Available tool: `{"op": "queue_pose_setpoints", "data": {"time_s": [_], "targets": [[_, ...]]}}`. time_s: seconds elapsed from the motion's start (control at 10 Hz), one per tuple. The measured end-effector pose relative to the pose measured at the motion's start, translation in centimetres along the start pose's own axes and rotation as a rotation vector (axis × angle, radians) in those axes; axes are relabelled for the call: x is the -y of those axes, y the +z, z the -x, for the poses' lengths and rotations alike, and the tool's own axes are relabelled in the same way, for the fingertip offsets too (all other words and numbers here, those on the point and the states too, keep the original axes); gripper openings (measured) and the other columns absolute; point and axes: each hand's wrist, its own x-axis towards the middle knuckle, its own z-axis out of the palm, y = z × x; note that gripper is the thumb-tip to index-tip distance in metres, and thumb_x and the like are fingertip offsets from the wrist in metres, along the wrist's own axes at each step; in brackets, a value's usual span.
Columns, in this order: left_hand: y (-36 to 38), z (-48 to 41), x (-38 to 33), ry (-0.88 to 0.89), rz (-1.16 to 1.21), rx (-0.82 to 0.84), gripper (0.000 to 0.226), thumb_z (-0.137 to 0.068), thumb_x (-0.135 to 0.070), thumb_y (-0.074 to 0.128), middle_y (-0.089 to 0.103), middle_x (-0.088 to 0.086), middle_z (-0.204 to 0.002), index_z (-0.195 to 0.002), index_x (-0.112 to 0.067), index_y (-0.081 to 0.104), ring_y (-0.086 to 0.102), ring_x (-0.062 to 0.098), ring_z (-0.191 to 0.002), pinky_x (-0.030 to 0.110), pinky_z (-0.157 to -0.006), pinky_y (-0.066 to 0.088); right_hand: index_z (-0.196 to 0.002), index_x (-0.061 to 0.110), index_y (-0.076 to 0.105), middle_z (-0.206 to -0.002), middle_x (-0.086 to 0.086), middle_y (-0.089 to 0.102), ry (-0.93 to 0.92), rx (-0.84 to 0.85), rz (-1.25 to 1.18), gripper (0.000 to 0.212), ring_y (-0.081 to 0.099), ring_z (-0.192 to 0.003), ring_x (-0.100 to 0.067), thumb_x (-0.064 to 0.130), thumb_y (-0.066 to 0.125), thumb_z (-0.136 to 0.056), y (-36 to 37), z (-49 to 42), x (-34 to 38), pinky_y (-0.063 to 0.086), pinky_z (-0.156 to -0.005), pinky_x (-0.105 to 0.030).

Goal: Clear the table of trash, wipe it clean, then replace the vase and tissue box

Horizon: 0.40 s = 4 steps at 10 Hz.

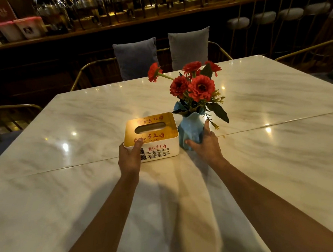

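The box (152, 139) is gripped at its near left corner by the left hand (129, 157), the thumb laid over the top edge and the fingers wrapped round the side. The vase (191, 133) is clasped low down by the right hand (204, 145), the thumb spread across its near face and a finger raised along its right side. Both are set upright near the middle of the table (84, 131), just beside each other, the box to the left. The vase (blue, with a ruffled rim) is filled with red flowers (196, 85) and green leaves. A seam in the pale marble top is seen running across, passing under the box and vase. Lamp glints are reflected in the polished surface. Beyond the far edge two cushions (136, 57) are propped on gold-framed chairs (92, 72). Further back a dim bar counter (155, 19) is lined with stools (237, 23).
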Motion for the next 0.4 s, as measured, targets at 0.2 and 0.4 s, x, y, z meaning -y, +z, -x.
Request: {"op": "queue_pose_setpoints", "data": {"time_s": [0.2, 0.4], "targets": [[0.0, 0.1, 0.0, 0.015, -0.018, -0.001, 0.054, -0.082, -0.045, 0.066, 0.065, 0.008, -0.115, -0.128, -0.024, 0.046, 0.067, 0.027, -0.097, 0.047, -0.086, 0.056, -0.152, 0.019, 0.003, -0.139, -0.015, 0.045, 0.017, -0.019, -0.026, 0.103, 0.048, -0.123, -0.033, 0.038, 0.073, -0.08, 0.2, 0.4, 0.0, 0.043, -0.099, -0.043], [-0.3, 0.2, 0.1, 0.014, -0.089, 0.004, 0.084, -0.068, -0.07, 0.065, 0.061, 0.006, -0.125, -0.134, -0.026, 0.038, 0.065, 0.026, -0.104, 0.048, -0.089, 0.054, -0.152, 0.02, 0.004, -0.143, -0.013, 0.041, 0.017, -0.019, -0.086, 0.105, 0.045, -0.126, -0.032, 0.039, 0.075, -0.078, -0.2, 1.2, -0.1, 0.044, -0.1, -0.042]]}}
